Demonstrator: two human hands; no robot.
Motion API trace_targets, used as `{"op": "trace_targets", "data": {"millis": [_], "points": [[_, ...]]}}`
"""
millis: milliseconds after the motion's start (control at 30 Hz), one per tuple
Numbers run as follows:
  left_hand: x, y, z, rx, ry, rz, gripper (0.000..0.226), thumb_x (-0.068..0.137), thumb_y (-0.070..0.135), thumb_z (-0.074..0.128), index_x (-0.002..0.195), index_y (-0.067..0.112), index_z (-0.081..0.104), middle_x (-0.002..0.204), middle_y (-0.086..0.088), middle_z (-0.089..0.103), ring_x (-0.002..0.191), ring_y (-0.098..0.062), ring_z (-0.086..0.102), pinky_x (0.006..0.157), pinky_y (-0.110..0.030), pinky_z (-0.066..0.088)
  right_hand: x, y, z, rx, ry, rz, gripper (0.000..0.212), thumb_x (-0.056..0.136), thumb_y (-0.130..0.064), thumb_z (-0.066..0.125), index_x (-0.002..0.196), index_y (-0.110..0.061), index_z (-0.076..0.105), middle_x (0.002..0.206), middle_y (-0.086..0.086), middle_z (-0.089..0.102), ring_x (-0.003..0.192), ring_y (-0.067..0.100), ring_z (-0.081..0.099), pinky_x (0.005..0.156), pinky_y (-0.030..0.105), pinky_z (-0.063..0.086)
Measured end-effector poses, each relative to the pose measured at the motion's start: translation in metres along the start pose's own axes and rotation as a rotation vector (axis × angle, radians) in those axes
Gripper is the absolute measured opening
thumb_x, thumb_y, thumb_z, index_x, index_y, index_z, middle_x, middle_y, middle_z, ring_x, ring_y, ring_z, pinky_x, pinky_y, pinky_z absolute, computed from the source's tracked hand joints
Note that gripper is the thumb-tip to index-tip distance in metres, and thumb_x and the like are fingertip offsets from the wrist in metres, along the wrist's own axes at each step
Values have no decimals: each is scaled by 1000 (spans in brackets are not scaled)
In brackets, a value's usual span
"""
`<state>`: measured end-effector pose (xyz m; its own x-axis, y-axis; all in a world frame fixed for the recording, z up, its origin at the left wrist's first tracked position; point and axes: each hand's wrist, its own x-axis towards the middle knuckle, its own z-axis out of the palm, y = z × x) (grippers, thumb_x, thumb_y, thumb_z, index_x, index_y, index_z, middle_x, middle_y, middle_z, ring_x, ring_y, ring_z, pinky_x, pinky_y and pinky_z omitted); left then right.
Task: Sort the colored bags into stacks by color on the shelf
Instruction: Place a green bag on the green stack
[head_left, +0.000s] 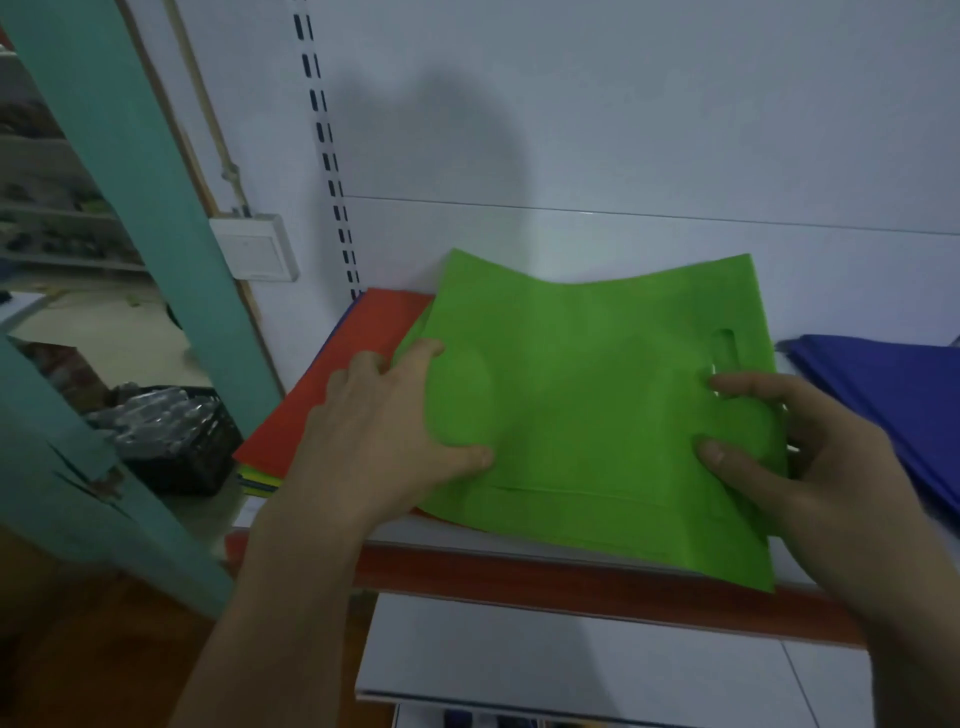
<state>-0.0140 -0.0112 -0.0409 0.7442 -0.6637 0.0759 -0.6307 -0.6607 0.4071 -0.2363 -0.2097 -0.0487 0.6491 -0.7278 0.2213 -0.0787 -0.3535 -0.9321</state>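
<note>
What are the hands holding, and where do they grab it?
Both hold the green bag. The left hand grips its left edge. The right hand grips its right edge, next to the handle cut-out.

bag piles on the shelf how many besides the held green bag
2: a red-topped pile left of the green bag, a blue pile to its right; others may be hidden.

One green bag (597, 415), one mixed stack (363, 353), one blue stack (883, 384), one crate (192, 452), one left hand (374, 431), one right hand (821, 457).
</note>
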Motion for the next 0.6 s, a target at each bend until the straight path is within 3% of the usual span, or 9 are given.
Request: {"op": "trace_targets", "data": {"millis": [67,167,267,333,433,533,600], "points": [[1,2,-4,-11,0,14,97,59,66,80,141,41,33,131,-2,54,115,-26,54,95,-46,49,0,-1,4,1,12,-22,41,79,-5,76,109,-32,68,98,-20,74,82,11,75,59,27,61],[-3,8,-5,-68,192,73,66,75,37,81,132,38,48,127,5,61,105,-20,60,90,-42,52,-3,0,6,46,24,-44,40,79,-1,75,109,-28,68,97,-25,73,82,6,73,58,21,59],[-13,18,-4,-201,351,140,55,83,19,74,131,32,50,125,7,60,105,-15,58,91,-37,49,-7,2,-2,88,49,-80,38,82,0,74,109,-25,68,97,-23,73,83,7,74,60,23,59],[-21,28,-2,-293,411,162,55,84,15,71,132,29,50,127,9,56,112,-11,54,95,-35,45,-11,5,-11,82,90,-123,34,86,-1,71,107,-27,69,99,-20,74,82,9,73,61,27,61],[-34,49,3,-386,466,179,49,83,26,70,129,31,52,125,8,57,112,-17,57,96,-45,49,-20,14,-37,51,218,-185,30,89,-2,69,105,-28,70,97,-7,75,79,17,71,67,37,60],[-51,77,17,-509,469,137,46,75,35,69,120,33,60,118,9,63,108,-15,61,93,-46,53,-37,24,-78,81,299,-199,30,88,0,70,102,-27,70,100,-2,75,81,15,72,68,29,59],[-64,102,30,-530,412,151,51,73,26,76,121,32,61,119,10,64,110,-12,61,95,-41,52,-53,29,-112,79,336,-171,32,86,0,72,102,-27,71,97,-6,77,82,11,73,70,24,59]]}}
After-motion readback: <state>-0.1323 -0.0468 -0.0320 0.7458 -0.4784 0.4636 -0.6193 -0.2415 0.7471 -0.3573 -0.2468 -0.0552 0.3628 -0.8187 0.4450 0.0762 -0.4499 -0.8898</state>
